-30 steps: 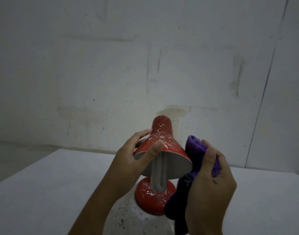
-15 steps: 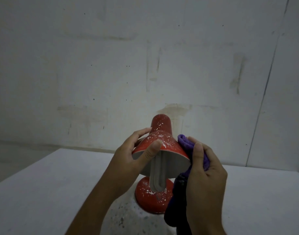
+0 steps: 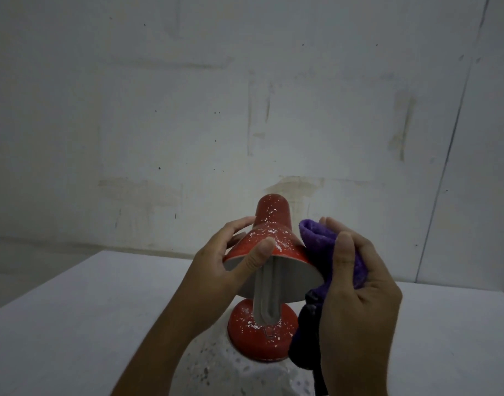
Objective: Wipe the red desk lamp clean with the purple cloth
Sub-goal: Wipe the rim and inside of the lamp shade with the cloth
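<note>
Red desk lamp [image 3: 270, 238] stands on its round base [image 3: 259, 335] at centre of white desk [image 3: 73, 324]; white flecks on shade and base. Left hand [image 3: 231, 261]: grip closed on shade rim, thumb across front, fingers behind. Right hand [image 3: 356, 287]: grip closed on bunched purple cloth [image 3: 319, 241], which touches shade's right side; tail hangs beside base. Stained white wall [image 3: 188, 110] behind.

We see the lamp [image 3: 269, 247] standing on the tabletop [image 3: 73, 324] before the wall [image 3: 188, 110], its bulb [image 3: 266, 298] hanging inside the shade above the base, our left hand [image 3: 225, 264] on its left and the cloth [image 3: 330, 252] in our right hand [image 3: 359, 292] against its right.
</note>
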